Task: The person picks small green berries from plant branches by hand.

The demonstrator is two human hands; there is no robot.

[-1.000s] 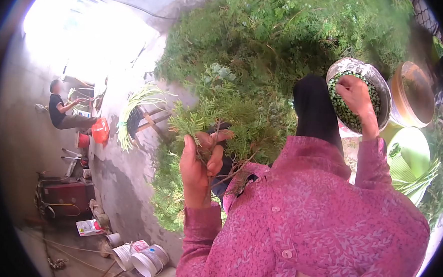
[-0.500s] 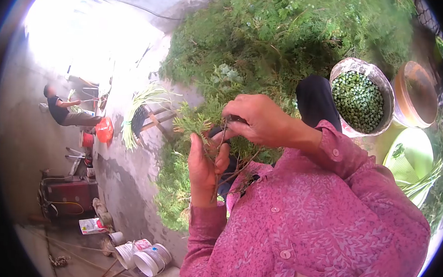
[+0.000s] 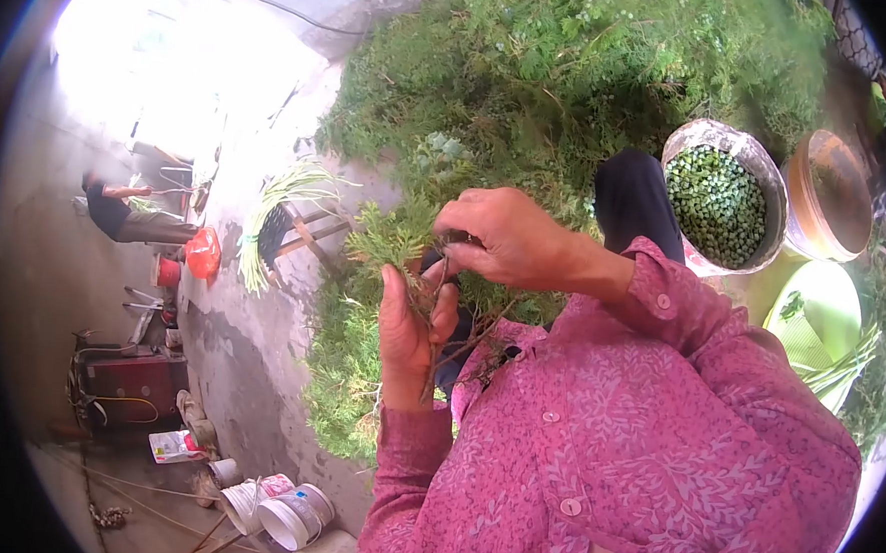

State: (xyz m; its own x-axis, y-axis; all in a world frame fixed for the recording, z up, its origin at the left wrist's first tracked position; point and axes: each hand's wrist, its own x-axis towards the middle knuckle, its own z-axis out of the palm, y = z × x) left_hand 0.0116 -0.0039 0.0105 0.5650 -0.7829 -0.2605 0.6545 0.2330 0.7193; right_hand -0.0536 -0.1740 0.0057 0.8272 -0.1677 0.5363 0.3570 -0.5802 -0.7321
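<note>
My left hand (image 3: 408, 333) is closed around a leafy conifer branch (image 3: 390, 242), its green sprays sticking out past the thumb. Bare brown stems of the branch hang down towards the pink patterned shirt. Close above it, my right hand (image 3: 510, 238) is bent with thumb and fingers pinched together at the upper twigs. What lies between those fingertips is hidden. A large heap of conifer cuttings (image 3: 574, 63) spreads beyond both hands. To the right stands a bucket (image 3: 683, 139) holding many small green cones (image 3: 715, 206).
Beside the cones are an orange-rimmed tub (image 3: 807, 210) and a pale green basket (image 3: 822, 316) with stalks. A stool (image 3: 305, 234) carries long green stems (image 3: 270, 237). White buckets (image 3: 295, 517) lie at lower left. Another person (image 3: 116, 209) works by the far wall near a red bag (image 3: 202, 252).
My right hand has shifted slightly left along the twigs, while my left hand keeps its hold. The other person in the background has bent with the head lower.
</note>
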